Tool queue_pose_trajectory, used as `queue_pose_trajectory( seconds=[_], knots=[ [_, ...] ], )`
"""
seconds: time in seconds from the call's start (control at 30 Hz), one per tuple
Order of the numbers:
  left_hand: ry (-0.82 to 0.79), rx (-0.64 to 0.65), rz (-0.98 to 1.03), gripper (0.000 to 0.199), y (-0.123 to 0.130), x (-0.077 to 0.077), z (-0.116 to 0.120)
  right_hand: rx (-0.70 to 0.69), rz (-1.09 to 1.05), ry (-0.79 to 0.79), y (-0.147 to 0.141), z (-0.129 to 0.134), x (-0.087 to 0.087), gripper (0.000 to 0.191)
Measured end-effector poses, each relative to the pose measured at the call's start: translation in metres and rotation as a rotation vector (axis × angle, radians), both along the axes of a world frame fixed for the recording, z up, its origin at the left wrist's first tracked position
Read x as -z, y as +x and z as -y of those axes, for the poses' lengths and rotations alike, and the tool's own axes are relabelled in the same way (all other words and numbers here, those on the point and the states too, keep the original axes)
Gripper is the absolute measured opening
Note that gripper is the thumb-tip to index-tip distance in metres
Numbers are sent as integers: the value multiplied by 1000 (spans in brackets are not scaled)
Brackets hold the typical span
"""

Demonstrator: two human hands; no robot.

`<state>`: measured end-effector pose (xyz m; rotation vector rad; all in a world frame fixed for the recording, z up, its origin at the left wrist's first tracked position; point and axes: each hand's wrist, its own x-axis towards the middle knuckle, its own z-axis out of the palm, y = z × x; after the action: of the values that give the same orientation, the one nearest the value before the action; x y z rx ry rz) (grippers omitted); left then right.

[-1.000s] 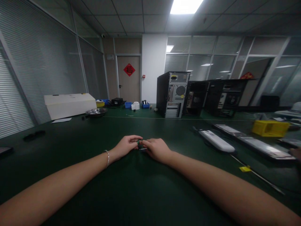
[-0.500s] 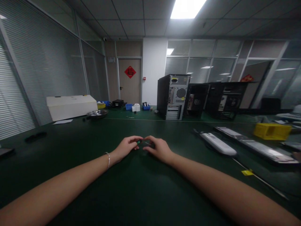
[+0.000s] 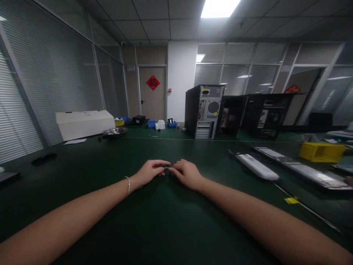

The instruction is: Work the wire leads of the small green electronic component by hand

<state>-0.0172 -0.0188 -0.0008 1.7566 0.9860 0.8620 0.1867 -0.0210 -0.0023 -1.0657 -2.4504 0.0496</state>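
Note:
Near the middle of the dark green table [image 3: 171,228], my left hand [image 3: 151,171] pinches a small green piece [image 3: 166,168] between thumb and fingers. My right hand [image 3: 189,174] faces it from the right, its thumb and fingertips closed at the same piece. Whether the right fingertips grip a thin part of it or something separate is too small to tell. Both hands are just above the tabletop, their fingertips almost touching. A bracelet is around my left wrist.
Computer towers [image 3: 205,112] stand at the back right. On the right lie a white power strip [image 3: 257,167], a long panel [image 3: 300,167], a yellow bin [image 3: 322,152] and a cable with a yellow tag [image 3: 291,200]. At the back left are a white box [image 3: 85,125] and a metal bowl [image 3: 115,132].
My right hand's thumb and fingers have closed together and come nearer my left fingertips. The camera view has shifted slightly.

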Motion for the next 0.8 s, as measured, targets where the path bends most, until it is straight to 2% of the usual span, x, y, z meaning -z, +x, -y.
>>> queue_pose_trajectory(
  seconds=[0.2, 0.4, 0.57, 0.8],
  knots=[
    [34, 14, -37, 36, -1, -1, 1, 47, 1, -8, 1, -1, 1, 35],
    [153, 53, -70, 35, -1, 1, 1, 27, -16, -10, 1, -2, 3, 34],
    [99, 44, -19, 36, 0, 5, 0, 5, -31, -12, 1, -4, 3, 35],
    [81, 69, -19, 34, -2, 2, 2, -22, -44, -21, 2, -5, 2, 35]
  ],
)
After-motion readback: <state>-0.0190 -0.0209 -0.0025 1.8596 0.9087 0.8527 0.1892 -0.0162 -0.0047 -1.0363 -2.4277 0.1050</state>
